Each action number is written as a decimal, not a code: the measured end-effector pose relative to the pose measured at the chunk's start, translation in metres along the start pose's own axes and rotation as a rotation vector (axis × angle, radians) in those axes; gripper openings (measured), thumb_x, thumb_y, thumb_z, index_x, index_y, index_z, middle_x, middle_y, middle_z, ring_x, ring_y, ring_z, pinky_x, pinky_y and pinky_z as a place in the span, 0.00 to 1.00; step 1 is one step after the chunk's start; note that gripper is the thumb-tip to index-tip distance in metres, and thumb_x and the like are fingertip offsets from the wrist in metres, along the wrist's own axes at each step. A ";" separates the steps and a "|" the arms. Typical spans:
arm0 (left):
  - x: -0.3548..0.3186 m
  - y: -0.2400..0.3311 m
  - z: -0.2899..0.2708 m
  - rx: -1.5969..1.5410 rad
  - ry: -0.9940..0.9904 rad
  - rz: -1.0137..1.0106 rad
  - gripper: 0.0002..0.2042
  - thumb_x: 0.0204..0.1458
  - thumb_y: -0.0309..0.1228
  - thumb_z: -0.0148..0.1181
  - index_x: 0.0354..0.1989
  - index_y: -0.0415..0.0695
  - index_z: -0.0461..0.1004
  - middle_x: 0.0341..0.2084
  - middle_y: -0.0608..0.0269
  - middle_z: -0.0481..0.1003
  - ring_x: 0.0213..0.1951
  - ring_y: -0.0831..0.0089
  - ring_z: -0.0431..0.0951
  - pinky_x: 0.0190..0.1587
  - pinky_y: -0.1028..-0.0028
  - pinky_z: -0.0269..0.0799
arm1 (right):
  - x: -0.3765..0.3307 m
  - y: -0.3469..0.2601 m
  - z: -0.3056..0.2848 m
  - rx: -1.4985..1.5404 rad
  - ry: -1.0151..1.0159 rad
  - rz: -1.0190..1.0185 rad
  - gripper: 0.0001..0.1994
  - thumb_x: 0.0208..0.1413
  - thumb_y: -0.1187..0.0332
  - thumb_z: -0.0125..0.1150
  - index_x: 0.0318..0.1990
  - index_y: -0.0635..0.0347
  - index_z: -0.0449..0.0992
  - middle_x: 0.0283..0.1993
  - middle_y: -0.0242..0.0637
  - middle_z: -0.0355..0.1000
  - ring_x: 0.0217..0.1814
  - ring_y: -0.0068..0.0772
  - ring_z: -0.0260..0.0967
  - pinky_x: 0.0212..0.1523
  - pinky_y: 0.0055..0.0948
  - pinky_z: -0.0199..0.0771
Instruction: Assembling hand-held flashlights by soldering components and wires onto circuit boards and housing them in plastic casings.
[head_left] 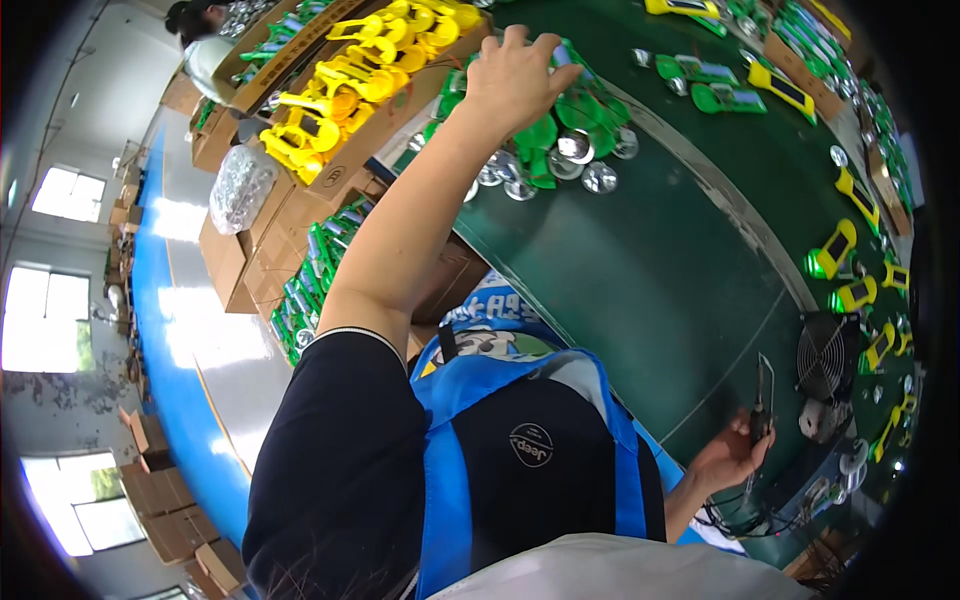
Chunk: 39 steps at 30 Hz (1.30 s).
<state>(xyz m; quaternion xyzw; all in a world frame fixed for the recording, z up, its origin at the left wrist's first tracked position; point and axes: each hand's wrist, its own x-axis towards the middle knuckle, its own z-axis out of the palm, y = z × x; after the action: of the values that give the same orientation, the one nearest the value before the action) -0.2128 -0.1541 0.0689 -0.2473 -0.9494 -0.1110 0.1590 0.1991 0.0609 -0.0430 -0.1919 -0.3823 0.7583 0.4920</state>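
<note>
My left hand (515,82) reaches out to the far side of the bench, over a pile of green plastic parts (540,135) with round silvery reflectors (576,146). Its fingers are spread and touch or hover just above the pile; the fingertips are partly hidden, and I see nothing held in them. Low on the right, my right hand (735,455) grips a soldering iron (760,415) by its dark handle. The iron's thin metal tip points away from me, with a bent wire-like piece beside it.
A small black fan (824,355) stands right of the iron. Beyond curves a green conveyor belt (740,130) carrying yellow and green lamp parts (780,88). On the left are a carton of yellow parts (350,85), more green parts (312,275) and a plastic bag (243,188). Another person (205,50) is far left.
</note>
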 end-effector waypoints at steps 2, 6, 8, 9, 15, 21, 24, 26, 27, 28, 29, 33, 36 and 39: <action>0.006 -0.032 -0.025 -0.040 0.083 0.084 0.17 0.53 0.44 0.51 0.48 0.50 0.70 0.45 0.55 0.71 0.46 0.55 0.71 0.47 0.61 0.68 | 0.001 -0.004 -0.005 -0.044 -0.023 -0.028 0.12 0.59 0.62 0.45 0.44 0.59 0.69 0.40 0.36 0.67 0.33 0.25 0.55 0.38 0.25 0.58; 0.025 -0.200 -0.075 0.468 0.207 0.077 0.21 0.48 0.32 0.57 0.53 0.55 0.65 0.45 0.60 0.71 0.49 0.58 0.70 0.47 0.60 0.67 | 0.003 -0.015 0.001 -0.028 -0.048 0.017 0.12 0.58 0.63 0.45 0.42 0.60 0.69 0.35 0.35 0.65 0.33 0.26 0.54 0.38 0.25 0.58; 0.035 -0.258 -0.076 0.555 0.107 0.001 0.31 0.45 0.42 0.62 0.59 0.59 0.58 0.52 0.62 0.66 0.55 0.59 0.65 0.51 0.47 0.61 | 0.009 -0.011 0.006 0.009 -0.037 0.049 0.12 0.58 0.64 0.45 0.42 0.61 0.69 0.33 0.35 0.64 0.32 0.26 0.54 0.38 0.26 0.58; 0.041 -0.267 -0.075 0.545 0.113 0.098 0.33 0.44 0.42 0.63 0.60 0.61 0.56 0.54 0.63 0.64 0.57 0.59 0.62 0.52 0.47 0.59 | 0.012 -0.008 0.012 0.021 -0.050 0.077 0.12 0.58 0.64 0.46 0.42 0.62 0.69 0.32 0.34 0.63 0.32 0.26 0.53 0.38 0.26 0.57; 0.120 -0.252 -0.040 0.645 -0.182 0.546 0.57 0.24 0.28 0.73 0.66 0.62 0.41 0.63 0.63 0.54 0.64 0.61 0.51 0.58 0.47 0.53 | 0.018 0.001 0.049 -0.082 -0.025 0.053 0.13 0.59 0.60 0.49 0.35 0.62 0.71 0.26 0.34 0.62 0.32 0.28 0.58 0.42 0.29 0.60; 0.176 -0.203 -0.014 0.509 -0.833 0.445 0.62 0.14 0.23 0.75 0.66 0.63 0.43 0.64 0.61 0.51 0.65 0.58 0.51 0.58 0.52 0.56 | 0.006 0.008 0.078 -0.126 -0.010 -0.019 0.11 0.59 0.63 0.49 0.36 0.62 0.71 0.27 0.34 0.64 0.31 0.27 0.59 0.43 0.29 0.61; 0.179 -0.216 -0.011 0.374 -0.888 0.515 0.56 0.18 0.22 0.73 0.64 0.61 0.50 0.60 0.58 0.56 0.62 0.57 0.56 0.57 0.57 0.60 | 0.006 0.015 0.087 -0.104 -0.015 -0.027 0.10 0.59 0.64 0.49 0.36 0.62 0.70 0.28 0.34 0.65 0.31 0.26 0.60 0.43 0.29 0.62; 0.164 -0.212 -0.006 0.459 -0.569 0.533 0.46 0.24 0.24 0.72 0.60 0.61 0.58 0.55 0.60 0.62 0.56 0.59 0.63 0.53 0.62 0.66 | 0.002 0.015 0.098 -0.135 0.040 -0.036 0.10 0.59 0.64 0.49 0.37 0.62 0.70 0.28 0.34 0.66 0.32 0.27 0.60 0.43 0.29 0.62; 0.161 -0.211 -0.006 0.491 -0.496 0.636 0.40 0.30 0.25 0.69 0.57 0.60 0.61 0.51 0.62 0.64 0.54 0.61 0.65 0.54 0.60 0.64 | 0.002 0.015 0.092 -0.134 0.052 -0.036 0.10 0.59 0.64 0.49 0.37 0.62 0.70 0.28 0.34 0.66 0.32 0.27 0.60 0.43 0.29 0.62; 0.164 -0.206 -0.005 0.493 -0.499 0.646 0.40 0.30 0.25 0.69 0.57 0.60 0.61 0.51 0.62 0.64 0.54 0.61 0.65 0.54 0.60 0.64 | 0.005 0.015 0.081 -0.168 0.031 -0.041 0.10 0.59 0.63 0.48 0.40 0.61 0.68 0.30 0.34 0.64 0.32 0.26 0.58 0.40 0.28 0.61; 0.170 -0.198 -0.006 0.577 -0.486 0.725 0.39 0.32 0.25 0.69 0.58 0.60 0.60 0.52 0.63 0.64 0.54 0.62 0.64 0.55 0.59 0.62 | 0.004 0.015 0.074 -0.201 0.010 -0.046 0.11 0.60 0.63 0.48 0.42 0.60 0.66 0.32 0.34 0.62 0.31 0.25 0.56 0.37 0.27 0.60; 0.181 -0.190 0.007 0.625 -0.615 0.688 0.38 0.35 0.27 0.68 0.59 0.62 0.59 0.53 0.65 0.64 0.56 0.64 0.63 0.54 0.57 0.59 | 0.005 0.018 0.085 -0.155 -0.004 -0.046 0.12 0.60 0.62 0.47 0.42 0.61 0.66 0.31 0.33 0.61 0.31 0.25 0.55 0.37 0.26 0.59; 0.168 -0.200 0.006 0.602 -0.558 0.664 0.35 0.36 0.26 0.64 0.58 0.63 0.61 0.54 0.67 0.64 0.56 0.63 0.63 0.52 0.58 0.60 | -0.003 0.013 0.085 -0.218 0.074 -0.090 0.12 0.60 0.62 0.47 0.42 0.62 0.66 0.30 0.33 0.60 0.31 0.25 0.55 0.37 0.26 0.59; 0.148 -0.217 0.002 0.414 -0.420 0.630 0.36 0.33 0.23 0.63 0.57 0.59 0.62 0.53 0.66 0.65 0.55 0.62 0.61 0.52 0.60 0.59 | -0.009 0.005 0.065 -0.205 0.004 -0.136 0.12 0.60 0.62 0.46 0.41 0.63 0.66 0.29 0.33 0.60 0.31 0.26 0.55 0.40 0.29 0.60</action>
<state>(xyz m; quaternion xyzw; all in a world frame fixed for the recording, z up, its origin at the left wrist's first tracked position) -0.4449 -0.2746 0.0909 -0.5052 -0.8414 0.1884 0.0348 0.1571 0.0262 -0.0063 -0.2165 -0.4688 0.6798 0.5208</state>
